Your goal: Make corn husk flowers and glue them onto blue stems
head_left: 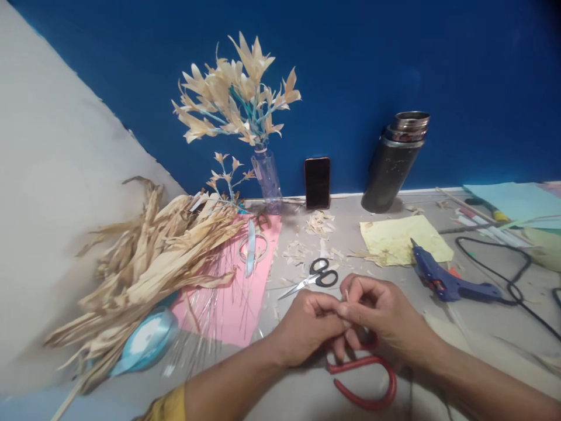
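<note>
My left hand (307, 327) and my right hand (379, 313) meet low in the middle of the table, fingers pinched together on a small pale sliver of dried husk (346, 295). Under my right hand lie red-handled scissors (366, 380), the loop handle showing below my fingers. Black-handled scissors (313, 278) lie just beyond my hands, blades pointing left. Husk scraps (318, 222) are scattered past them.
A pile of dried corn husks (149, 257) lies at left over a pink sheet (239, 292), with light-blue ribbon rolls (144, 339). A bottle vase of husk flowers (245, 99), a phone (317, 182) and a dark flask (394, 161) stand by the blue wall. A blue glue gun (447, 280) and its black cord lie at right, by a yellow paper (403, 237).
</note>
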The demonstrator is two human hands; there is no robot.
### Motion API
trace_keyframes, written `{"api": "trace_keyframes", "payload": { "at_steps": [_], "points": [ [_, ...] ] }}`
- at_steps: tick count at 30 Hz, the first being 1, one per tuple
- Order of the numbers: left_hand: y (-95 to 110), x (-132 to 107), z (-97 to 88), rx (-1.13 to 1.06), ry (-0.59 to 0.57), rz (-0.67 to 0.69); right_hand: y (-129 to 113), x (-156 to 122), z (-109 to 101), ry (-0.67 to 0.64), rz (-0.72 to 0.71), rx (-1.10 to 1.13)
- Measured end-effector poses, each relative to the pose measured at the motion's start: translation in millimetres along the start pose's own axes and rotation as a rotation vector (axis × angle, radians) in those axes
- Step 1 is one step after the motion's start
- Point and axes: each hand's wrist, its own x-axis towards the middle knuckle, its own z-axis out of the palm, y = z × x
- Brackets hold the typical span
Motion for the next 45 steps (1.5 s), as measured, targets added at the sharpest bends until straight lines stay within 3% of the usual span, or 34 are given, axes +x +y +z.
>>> {"api": "trace_keyframes", "payload": {
  "at_steps": [6, 10, 15, 21, 24, 30, 37, 45],
  "points": [
    [-6.2, 5.6, -2.8, -0.073, 0.146, 0.055, 1.6, 2.1, -2.8, 0.007, -0.061, -0.089],
    [-6.3, 5.0, -2.3, -0.070, 0.125, 0.101, 3.2, 2.9, -4.0, -0.040, -0.044, -0.052],
    [3.6, 1.4, -8.2, -0.043, -0.006, 0.083, 3.0, 5.7, -9.3, -0.038, -0.061, -0.023],
    [1.8, 5.7, -11.1, -0.075, 0.103, 0.093, 0.2, 4.7, -7.1, 0.017, -0.098, -0.112],
    [-3.3, 8.3, -9.0, -0.158, 0.077, 0.052, 1.2, 2.8, -3.6, 0.038, -0.097, -0.077],
    [-1.3, 8.4, -10.9, -0.272, 0.053, 0.086, 2.7, 6.2, -6.7, -0.085, 0.057, 0.085],
    [0.4, 9.1, -12.7, -0.352, 0.133, 0.062, 3.6, 9.0, -5.8, -0.061, 0.051, 0.078],
    [-5.9, 11.9, -11.1, -0.275, 0.158, 0.158, 7.4, 12.4, -4.4, -0.108, 0.059, 0.040]
  ]
}}
